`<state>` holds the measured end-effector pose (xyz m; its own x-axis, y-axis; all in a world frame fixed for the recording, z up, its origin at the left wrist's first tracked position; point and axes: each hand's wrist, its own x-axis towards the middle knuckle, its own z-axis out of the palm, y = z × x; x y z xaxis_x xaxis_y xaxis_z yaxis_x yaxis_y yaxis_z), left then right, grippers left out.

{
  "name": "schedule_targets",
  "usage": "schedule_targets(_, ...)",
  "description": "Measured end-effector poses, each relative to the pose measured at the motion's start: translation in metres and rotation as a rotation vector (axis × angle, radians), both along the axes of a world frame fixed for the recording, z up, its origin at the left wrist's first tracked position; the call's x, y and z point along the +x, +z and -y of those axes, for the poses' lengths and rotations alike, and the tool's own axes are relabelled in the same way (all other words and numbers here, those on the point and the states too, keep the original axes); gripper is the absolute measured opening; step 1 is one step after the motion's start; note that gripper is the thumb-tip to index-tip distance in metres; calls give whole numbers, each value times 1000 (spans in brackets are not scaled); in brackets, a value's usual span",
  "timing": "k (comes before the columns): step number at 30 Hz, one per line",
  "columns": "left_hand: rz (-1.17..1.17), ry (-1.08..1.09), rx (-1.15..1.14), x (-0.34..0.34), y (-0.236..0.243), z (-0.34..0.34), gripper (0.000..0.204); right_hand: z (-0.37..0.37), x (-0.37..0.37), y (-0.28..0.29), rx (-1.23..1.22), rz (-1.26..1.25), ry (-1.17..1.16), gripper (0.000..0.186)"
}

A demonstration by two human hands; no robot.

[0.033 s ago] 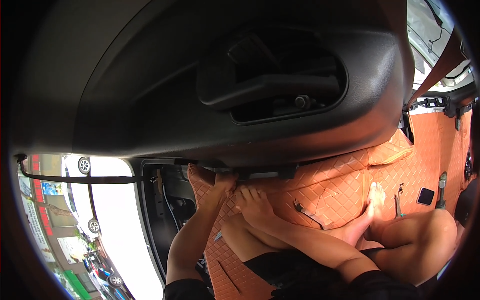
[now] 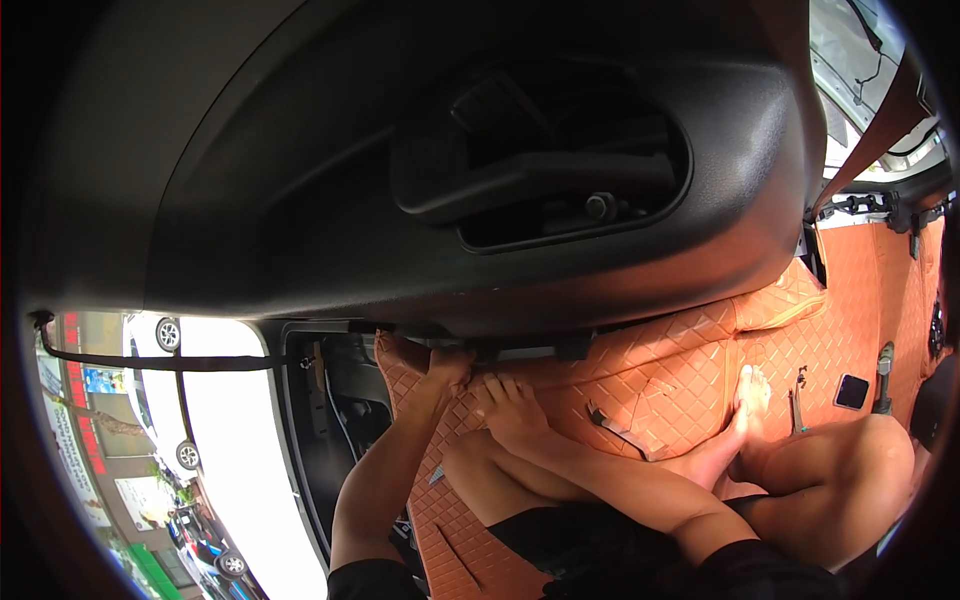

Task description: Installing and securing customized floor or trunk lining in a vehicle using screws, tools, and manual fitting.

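Observation:
An orange-brown quilted mat (image 2: 665,385) covers the floor and runs up to the underside of a large black moulded panel (image 2: 320,240). My left hand (image 2: 452,366) is at the mat's upper edge, just below the panel. Its fingers look curled, but their tips are hidden, so what they grip does not show. Beside it, my right hand (image 2: 512,408) lies on the mat with its fingers stretched out and a little apart, pressing the surface near the same edge. A dark narrow strip (image 2: 622,436) rests on the mat to the right.
My bare feet (image 2: 750,400) and bent knees take up the lower right. A phone (image 2: 851,391), a metal-ended tool (image 2: 884,380) and a thin slender tool (image 2: 797,410) lie there. A black strap (image 2: 180,361) crosses the opening at left, with a white car (image 2: 225,400) outside.

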<state>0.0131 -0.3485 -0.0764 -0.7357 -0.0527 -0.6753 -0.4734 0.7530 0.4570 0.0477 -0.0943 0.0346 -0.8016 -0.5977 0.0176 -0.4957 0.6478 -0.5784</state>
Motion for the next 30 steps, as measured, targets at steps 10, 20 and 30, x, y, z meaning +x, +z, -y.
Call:
schedule_targets(10,226,67,28,-28,46,-22,20,0,1,-74,-53,-227,209,53)
schedule_targets(20,68,265,-129,-50,91,-65,42,14,-6,-78,-79,-273,-2,43)
schedule_targets(30,-19,69,-58,-29,-4,8,31,-4,-26,-72,-233,-290,171,39)
